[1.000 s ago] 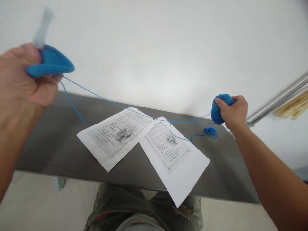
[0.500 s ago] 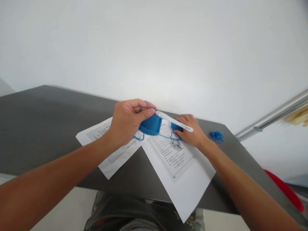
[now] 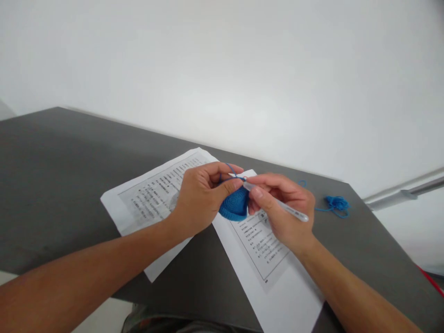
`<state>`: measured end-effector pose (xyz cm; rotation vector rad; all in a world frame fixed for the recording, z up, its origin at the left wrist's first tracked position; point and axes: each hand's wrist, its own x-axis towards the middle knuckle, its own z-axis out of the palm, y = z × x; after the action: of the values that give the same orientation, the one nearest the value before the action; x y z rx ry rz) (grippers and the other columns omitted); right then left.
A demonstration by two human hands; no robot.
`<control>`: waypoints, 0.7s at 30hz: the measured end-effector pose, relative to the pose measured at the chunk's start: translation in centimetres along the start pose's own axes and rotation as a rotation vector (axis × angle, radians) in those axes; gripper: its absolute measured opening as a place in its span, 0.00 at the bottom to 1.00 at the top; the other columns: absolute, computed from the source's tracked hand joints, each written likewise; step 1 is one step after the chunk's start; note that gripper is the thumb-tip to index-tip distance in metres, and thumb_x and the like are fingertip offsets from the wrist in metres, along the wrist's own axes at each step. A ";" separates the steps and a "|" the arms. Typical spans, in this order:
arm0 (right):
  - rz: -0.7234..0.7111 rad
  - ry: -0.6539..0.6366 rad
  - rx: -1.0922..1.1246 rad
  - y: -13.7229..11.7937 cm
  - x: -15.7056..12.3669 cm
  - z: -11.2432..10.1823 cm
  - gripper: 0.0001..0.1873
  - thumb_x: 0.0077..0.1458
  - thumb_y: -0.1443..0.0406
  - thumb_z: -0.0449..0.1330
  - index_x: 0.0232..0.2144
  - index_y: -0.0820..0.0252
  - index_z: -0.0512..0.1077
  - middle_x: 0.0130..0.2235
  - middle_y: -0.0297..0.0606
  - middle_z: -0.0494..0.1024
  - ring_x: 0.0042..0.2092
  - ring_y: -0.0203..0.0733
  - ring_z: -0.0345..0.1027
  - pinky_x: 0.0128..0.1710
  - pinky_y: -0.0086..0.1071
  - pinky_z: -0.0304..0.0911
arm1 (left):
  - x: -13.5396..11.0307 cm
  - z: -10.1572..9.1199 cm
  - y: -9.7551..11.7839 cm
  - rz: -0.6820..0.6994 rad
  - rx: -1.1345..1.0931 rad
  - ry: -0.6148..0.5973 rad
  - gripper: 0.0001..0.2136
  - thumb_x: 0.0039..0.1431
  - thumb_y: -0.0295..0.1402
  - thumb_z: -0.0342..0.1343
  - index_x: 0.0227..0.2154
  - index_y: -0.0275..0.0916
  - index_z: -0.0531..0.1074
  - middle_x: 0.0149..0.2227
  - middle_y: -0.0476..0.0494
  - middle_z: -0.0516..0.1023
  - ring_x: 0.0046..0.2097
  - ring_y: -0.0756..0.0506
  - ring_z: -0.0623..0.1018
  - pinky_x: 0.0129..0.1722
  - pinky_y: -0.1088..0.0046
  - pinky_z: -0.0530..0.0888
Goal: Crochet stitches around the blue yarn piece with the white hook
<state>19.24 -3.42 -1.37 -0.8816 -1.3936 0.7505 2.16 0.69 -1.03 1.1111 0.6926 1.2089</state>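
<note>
Our left hand (image 3: 201, 199) is pinching rounded blue yarn crochet (image 3: 233, 206), our right hand (image 3: 290, 227) gripping a slim whitish plastic hook (image 3: 293, 211).

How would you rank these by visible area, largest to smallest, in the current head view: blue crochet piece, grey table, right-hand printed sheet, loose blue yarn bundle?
1. Grey table
2. Right-hand printed sheet, partly covered
3. Blue crochet piece, partly covered
4. Loose blue yarn bundle
</note>
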 end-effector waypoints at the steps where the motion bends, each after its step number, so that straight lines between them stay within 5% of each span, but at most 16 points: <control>1: 0.003 0.031 -0.001 0.2 -0.4 0.2 0.05 0.62 0.64 0.73 0.41 0.51 0.87 0.29 0.31 0.82 0.24 0.33 0.75 0.24 0.28 0.72 | -0.3 0.0 -0.2 -0.024 -0.006 0.016 0.12 0.48 0.24 0.76 0.37 0.35 0.86 0.26 0.50 0.84 0.29 0.51 0.80 0.31 0.79 0.76; 9: 0.046 0.061 0.094 1.8 -2.4 0.6 0.08 0.66 0.66 0.69 0.46 0.52 0.86 0.33 0.36 0.84 0.30 0.40 0.80 0.28 0.35 0.80 | -1.1 -0.1 -0.3 -0.186 -0.156 0.005 0.10 0.58 0.22 0.71 0.42 0.38 0.84 0.34 0.49 0.90 0.27 0.51 0.83 0.31 0.76 0.83; 14: 0.081 0.048 0.125 2.0 -2.8 0.7 0.08 0.68 0.65 0.68 0.48 0.52 0.86 0.32 0.35 0.84 0.30 0.39 0.80 0.29 0.34 0.81 | -1.1 -0.3 0.2 -0.251 -0.196 -0.003 0.09 0.57 0.22 0.72 0.40 0.38 0.85 0.29 0.50 0.89 0.25 0.52 0.82 0.28 0.79 0.82; 21: -0.087 0.043 -0.234 1.4 -3.5 0.7 0.19 0.64 0.73 0.69 0.53 0.48 0.84 0.42 0.36 0.87 0.36 0.39 0.82 0.35 0.33 0.82 | -1.1 -0.6 -0.3 -0.293 -0.266 0.048 0.14 0.55 0.23 0.74 0.45 0.36 0.86 0.29 0.48 0.88 0.26 0.52 0.84 0.30 0.80 0.83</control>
<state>18.42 -5.68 -4.28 -1.0056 -1.4914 0.5060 1.42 -0.16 -1.62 0.7337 0.6819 1.0433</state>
